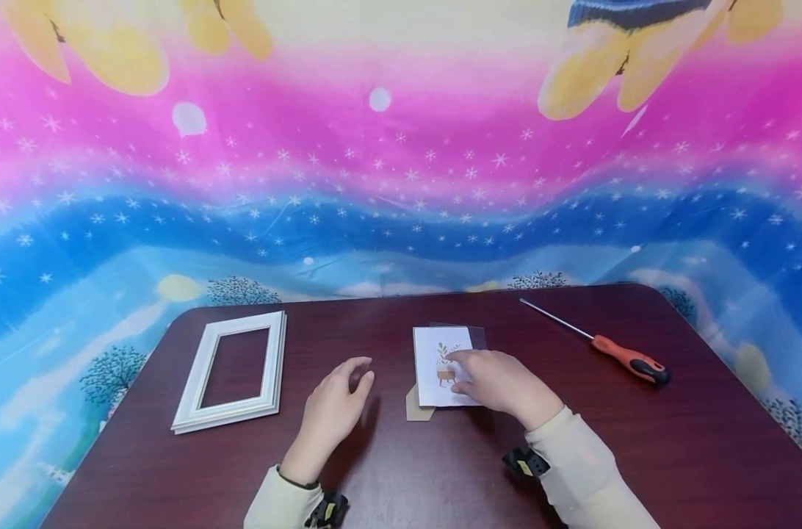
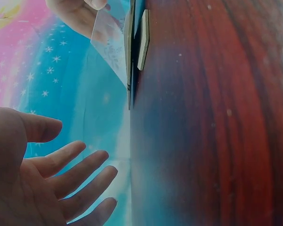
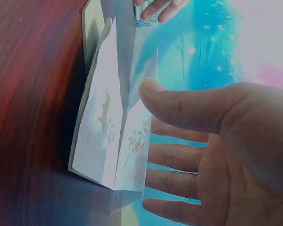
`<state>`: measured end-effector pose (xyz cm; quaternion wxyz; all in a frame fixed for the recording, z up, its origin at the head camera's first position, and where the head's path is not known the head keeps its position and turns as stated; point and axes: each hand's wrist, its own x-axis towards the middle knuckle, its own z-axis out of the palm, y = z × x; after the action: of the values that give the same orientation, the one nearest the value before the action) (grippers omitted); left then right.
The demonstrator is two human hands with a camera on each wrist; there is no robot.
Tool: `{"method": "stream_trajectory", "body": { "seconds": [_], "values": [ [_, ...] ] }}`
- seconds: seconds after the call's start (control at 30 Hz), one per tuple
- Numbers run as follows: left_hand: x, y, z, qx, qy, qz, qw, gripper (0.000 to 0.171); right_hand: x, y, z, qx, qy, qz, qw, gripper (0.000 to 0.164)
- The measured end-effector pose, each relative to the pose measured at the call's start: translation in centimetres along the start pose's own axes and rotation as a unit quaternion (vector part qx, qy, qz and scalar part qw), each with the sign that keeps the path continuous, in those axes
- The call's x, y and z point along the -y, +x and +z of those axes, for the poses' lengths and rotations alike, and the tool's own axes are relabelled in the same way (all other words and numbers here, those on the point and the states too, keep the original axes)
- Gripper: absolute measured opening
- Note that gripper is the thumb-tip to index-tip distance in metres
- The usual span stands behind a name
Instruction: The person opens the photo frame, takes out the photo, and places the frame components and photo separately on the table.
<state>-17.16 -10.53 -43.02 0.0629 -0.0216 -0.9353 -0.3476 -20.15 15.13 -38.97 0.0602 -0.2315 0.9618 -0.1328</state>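
My right hand (image 1: 503, 382) pinches a clear sheet (image 3: 137, 157) by its edge, thumb on one side and fingers on the other. The sheet stands tilted over a white card (image 1: 432, 378) printed with a plant in a pot. Beneath the card is a backing board, and its tan stand flap (image 1: 418, 408) pokes out at the lower left. My left hand (image 1: 335, 400) hovers left of the card, holding nothing, its fingers spread and slightly bent in the left wrist view.
An empty white picture frame (image 1: 199, 375) lies at the left of the dark red-brown table (image 1: 388, 477). At the right lies a screwdriver (image 1: 629, 360) with an orange and black handle. A colourful patterned cloth (image 1: 388, 169) hangs behind the table.
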Motion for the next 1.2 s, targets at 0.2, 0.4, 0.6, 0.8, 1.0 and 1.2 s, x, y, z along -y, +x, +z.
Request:
{"method": "stream_trajectory", "body": {
  "seconds": [0.2,0.4,0.6,0.8,1.0,1.2],
  "values": [
    [0.08,-0.02,0.01,-0.003,-0.002,0.001,1.0000,0.031,-0.39,-0.08,-0.04,0.002,0.002,0.014,1.000,0.046],
    [0.15,-0.12,-0.09,0.002,-0.003,0.001,1.0000,0.031,-0.50,-0.10,0.09,0.011,0.000,0.030,0.999,0.048],
    [0.03,0.07,-0.31,0.002,0.000,0.001,1.0000,0.031,-0.69,0.06,0.29,0.003,-0.017,0.028,0.999,0.046],
    [-0.09,0.16,-0.23,0.004,-0.002,0.001,1.0000,0.031,-0.94,0.23,0.24,0.001,-0.037,0.047,0.998,0.046],
    [-0.06,0.14,-0.33,0.002,0.002,-0.001,1.0000,0.031,-0.65,0.25,-0.01,-0.003,-0.040,0.034,0.999,0.041],
    [0.01,0.05,-0.32,0.002,0.006,-0.001,1.0000,0.031,-0.37,0.11,0.08,-0.007,-0.056,0.019,0.998,0.033]
  ]
}}
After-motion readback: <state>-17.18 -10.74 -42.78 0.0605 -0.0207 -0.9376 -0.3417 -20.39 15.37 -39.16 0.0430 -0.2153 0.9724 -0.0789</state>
